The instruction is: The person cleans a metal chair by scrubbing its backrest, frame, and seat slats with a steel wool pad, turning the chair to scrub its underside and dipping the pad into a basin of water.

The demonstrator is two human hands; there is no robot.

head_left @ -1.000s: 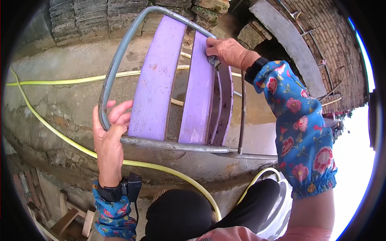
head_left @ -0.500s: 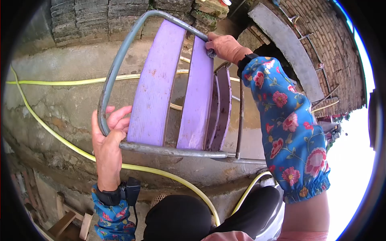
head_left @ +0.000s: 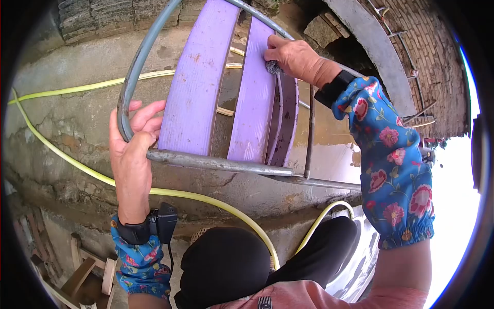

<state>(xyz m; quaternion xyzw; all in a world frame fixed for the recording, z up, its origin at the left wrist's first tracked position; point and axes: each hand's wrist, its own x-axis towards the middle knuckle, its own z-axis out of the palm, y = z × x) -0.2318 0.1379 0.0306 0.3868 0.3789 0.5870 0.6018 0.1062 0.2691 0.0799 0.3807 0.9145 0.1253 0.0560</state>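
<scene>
A chair with purple slats [head_left: 198,77] and a grey metal tube frame [head_left: 218,162] is tilted up in front of me. Dirt specks mark the slats. My left hand [head_left: 133,167] wraps round the frame at its lower left bend, thumb on the near side and fingers behind. In my right hand [head_left: 301,59] is a dark grey steel wool scrubber [head_left: 272,67], pressed against the edge of the second slat near its upper end. Part of the scrubber is hidden beneath the fingers.
A yellow hose [head_left: 216,201] loops across the wet concrete ground [head_left: 77,123] and behind the chair. A wooden stool [head_left: 82,275] stands at lower left. Stone blocks [head_left: 108,18] line the back, with a brick wall [head_left: 427,56] at upper right. My knees are just below the chair.
The chair and my left hand sit higher in view and slightly left. My right hand has moved with the scrubber from by the top frame tube to lower along the second slat's edge.
</scene>
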